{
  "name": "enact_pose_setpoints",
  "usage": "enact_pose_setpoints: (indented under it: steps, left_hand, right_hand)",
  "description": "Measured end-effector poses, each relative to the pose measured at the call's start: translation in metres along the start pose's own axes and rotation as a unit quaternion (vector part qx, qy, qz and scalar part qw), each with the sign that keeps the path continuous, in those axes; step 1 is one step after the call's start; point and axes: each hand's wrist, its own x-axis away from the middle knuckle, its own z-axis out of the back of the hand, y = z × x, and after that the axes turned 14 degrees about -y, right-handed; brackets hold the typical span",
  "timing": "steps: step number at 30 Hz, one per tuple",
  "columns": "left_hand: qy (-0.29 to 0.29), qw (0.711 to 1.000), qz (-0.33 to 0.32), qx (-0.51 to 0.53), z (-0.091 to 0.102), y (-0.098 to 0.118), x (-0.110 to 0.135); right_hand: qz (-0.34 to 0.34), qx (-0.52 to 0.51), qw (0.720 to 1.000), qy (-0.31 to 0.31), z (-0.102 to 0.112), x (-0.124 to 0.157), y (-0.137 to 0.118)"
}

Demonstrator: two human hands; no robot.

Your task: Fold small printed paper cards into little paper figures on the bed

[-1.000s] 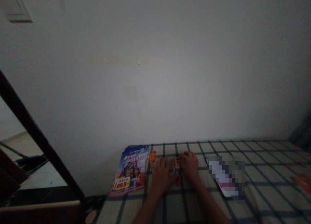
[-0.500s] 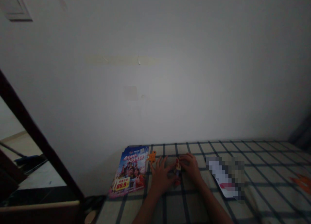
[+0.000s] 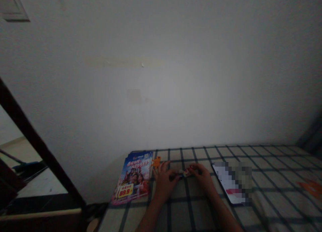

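Both my hands rest on a checked cloth [image 3: 226, 218] near a white wall. My left hand [image 3: 163, 182] and my right hand [image 3: 202, 176] pinch the two ends of a small red, white and dark object [image 3: 185, 172], held level between them just above the cloth. Its exact kind is too dim to make out. The fingers of each hand are closed on it. A small orange piece [image 3: 156, 162] lies just beyond my left hand.
A stack of colourful leaflets [image 3: 134, 176] lies to the left of my hands by the cloth's edge. A white card or booklet [image 3: 227, 185] lies to the right. Another orange piece [image 3: 312, 188] sits far right. A dark bar [image 3: 37, 151] slants at left.
The small object was held upright between my hands; now it lies level, with my hands a little further apart at its ends. The view has shifted slightly.
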Motion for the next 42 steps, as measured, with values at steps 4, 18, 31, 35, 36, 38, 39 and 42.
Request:
enact_pose_setpoints:
  steps: [4,18,31,35,36,38,39,42]
  left_hand:
    - [0.021,1.0,0.015,0.006,0.002,0.001,-0.002]
    - [0.018,0.999,0.042,0.003,-0.001,-0.007,-0.007]
    - [0.06,0.998,0.03,-0.02,-0.003,-0.006,-0.006]
    - [0.056,0.997,0.04,-0.046,-0.007,-0.006,-0.005]
    - [0.055,0.996,0.04,-0.051,-0.008,-0.007,-0.005]
    - [0.054,0.996,0.038,-0.06,-0.01,-0.009,-0.005]
    - [0.054,0.996,0.037,-0.062,-0.011,-0.01,-0.006]
    - [0.06,0.995,0.035,-0.066,-0.012,-0.011,-0.006]
  right_hand:
    - [0.002,-0.007,1.0,0.008,-0.002,0.003,-0.002]
    - [0.041,0.082,0.995,-0.033,-0.004,0.008,-0.005]
    - [-0.017,0.258,0.963,-0.081,-0.011,0.009,-0.003]
    - [-0.023,0.319,0.944,-0.081,-0.012,0.011,-0.009]
    - [-0.021,0.325,0.942,-0.082,-0.012,0.011,-0.01]
    - [-0.011,0.329,0.94,-0.086,-0.011,0.011,-0.012]
    - [-0.006,0.33,0.94,-0.088,-0.011,0.011,-0.012]
    - [-0.001,0.335,0.938,-0.084,-0.01,0.011,-0.014]
